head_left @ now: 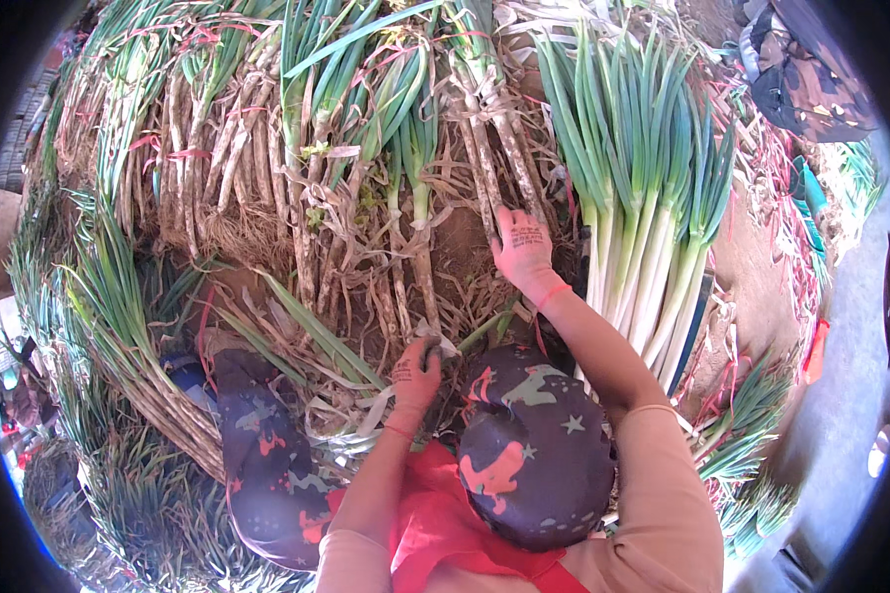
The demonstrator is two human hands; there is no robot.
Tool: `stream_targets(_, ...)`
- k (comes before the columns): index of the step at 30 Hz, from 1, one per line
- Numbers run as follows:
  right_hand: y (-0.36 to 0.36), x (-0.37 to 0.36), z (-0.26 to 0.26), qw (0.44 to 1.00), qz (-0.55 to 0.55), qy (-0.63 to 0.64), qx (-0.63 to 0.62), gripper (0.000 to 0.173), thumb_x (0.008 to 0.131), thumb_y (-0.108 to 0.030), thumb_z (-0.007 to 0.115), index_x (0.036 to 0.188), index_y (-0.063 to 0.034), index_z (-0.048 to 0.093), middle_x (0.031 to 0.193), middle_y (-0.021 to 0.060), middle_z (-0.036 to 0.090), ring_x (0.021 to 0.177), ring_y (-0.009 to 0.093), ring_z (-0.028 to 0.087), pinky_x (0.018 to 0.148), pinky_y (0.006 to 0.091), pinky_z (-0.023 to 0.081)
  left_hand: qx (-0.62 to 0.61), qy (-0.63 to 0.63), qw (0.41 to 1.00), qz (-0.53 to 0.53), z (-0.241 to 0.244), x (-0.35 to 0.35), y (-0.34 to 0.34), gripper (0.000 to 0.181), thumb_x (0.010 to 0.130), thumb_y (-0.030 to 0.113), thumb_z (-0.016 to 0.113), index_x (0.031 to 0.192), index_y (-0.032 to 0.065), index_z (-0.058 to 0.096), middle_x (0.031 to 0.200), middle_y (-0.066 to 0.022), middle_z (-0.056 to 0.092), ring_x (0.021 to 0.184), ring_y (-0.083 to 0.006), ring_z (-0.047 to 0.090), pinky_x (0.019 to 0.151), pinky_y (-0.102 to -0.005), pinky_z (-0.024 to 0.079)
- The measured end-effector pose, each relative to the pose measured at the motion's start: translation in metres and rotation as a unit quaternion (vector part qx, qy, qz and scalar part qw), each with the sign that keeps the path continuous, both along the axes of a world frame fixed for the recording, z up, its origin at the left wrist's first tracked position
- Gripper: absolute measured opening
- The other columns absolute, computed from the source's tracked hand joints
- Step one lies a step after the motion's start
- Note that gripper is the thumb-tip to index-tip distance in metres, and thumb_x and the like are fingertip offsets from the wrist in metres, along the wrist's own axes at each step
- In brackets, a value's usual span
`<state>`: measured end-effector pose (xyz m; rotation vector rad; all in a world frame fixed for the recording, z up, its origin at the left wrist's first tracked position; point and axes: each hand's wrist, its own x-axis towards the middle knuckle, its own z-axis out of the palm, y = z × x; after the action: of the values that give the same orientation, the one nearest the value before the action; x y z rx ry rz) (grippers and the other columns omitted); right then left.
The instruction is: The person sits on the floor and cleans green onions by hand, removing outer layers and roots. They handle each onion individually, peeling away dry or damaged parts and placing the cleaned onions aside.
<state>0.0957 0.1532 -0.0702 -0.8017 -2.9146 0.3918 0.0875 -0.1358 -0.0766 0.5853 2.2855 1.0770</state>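
My left hand point(417, 373), in a pink work glove with dark fingertips, is at the roots of an untrimmed green onion point(424, 278) near my knees; whether it grips anything cannot be told. My right hand point(523, 241), in a matching glove with printed writing, reaches forward onto brown, soil-covered stalks point(512, 148); its fingertips are partly hidden among them. Beside my right forearm lies a row of peeled green onions point(638, 244) with white stems and green tops. A curved bundle of unpeeled green onions point(170, 400) rests to the left of my knee.
Unpeeled bundles tied with pink strips point(185, 153) lie across the far side. Dry peeled leaves point(363, 215) litter the ground. More green onions point(749, 415) lie at the right. Part of a person in camouflage clothing point(808, 81) shows at the upper right.
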Motion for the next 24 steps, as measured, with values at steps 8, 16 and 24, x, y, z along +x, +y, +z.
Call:
stream_targets(8, 0.029, -0.008, -0.036, 0.976, -0.168, -0.135, 0.042, 0.058, 0.078, -0.023, 0.067, 0.131, -0.0102, 0.047, 0.124, 0.0172, 0.05, 0.116, 0.034, 0.05, 0.089, 0.0487, 0.043, -0.006, -0.062, 0.998, 0.003, 0.019, -0.01, 0.014, 0.023, 0.088, 0.011, 0.058, 0.109, 0.0046, 0.064, 0.106, -0.0156, 0.067, 0.1, -0.032, 0.064, 0.088, -0.0376, 0.049)
stream_targets(16, 0.031, -0.02, 0.028, 0.681, -0.209, 0.176, -0.68, 0.041, 0.074, -0.028, 0.079, 0.101, -0.0004, 0.064, 0.087, 0.0097, 0.066, 0.084, 0.019, 0.063, 0.074, 0.0327, 0.05, 0.143, -0.366, 0.909, 0.138, 0.065, -0.026, 0.059, 0.038, 0.096, 0.025, 0.054, 0.128, 0.0045, 0.052, 0.116, -0.0112, 0.062, 0.105, -0.0206, 0.061, 0.094, -0.0331, 0.048)
stream_targets(24, -0.061, -0.007, 0.077, 0.763, -0.024, 0.127, -0.633, 0.063, 0.09, -0.03, 0.067, 0.135, 0.0064, 0.044, 0.128, 0.0169, 0.057, 0.119, 0.022, 0.052, 0.103, 0.0337, 0.039, 0.22, -0.429, 0.85, 0.21, 0.102, -0.07, 0.085, 0.042, 0.1, 0.025, 0.053, 0.136, 0.0041, 0.048, 0.119, -0.01, 0.063, 0.109, -0.0159, 0.057, 0.095, -0.0286, 0.047)
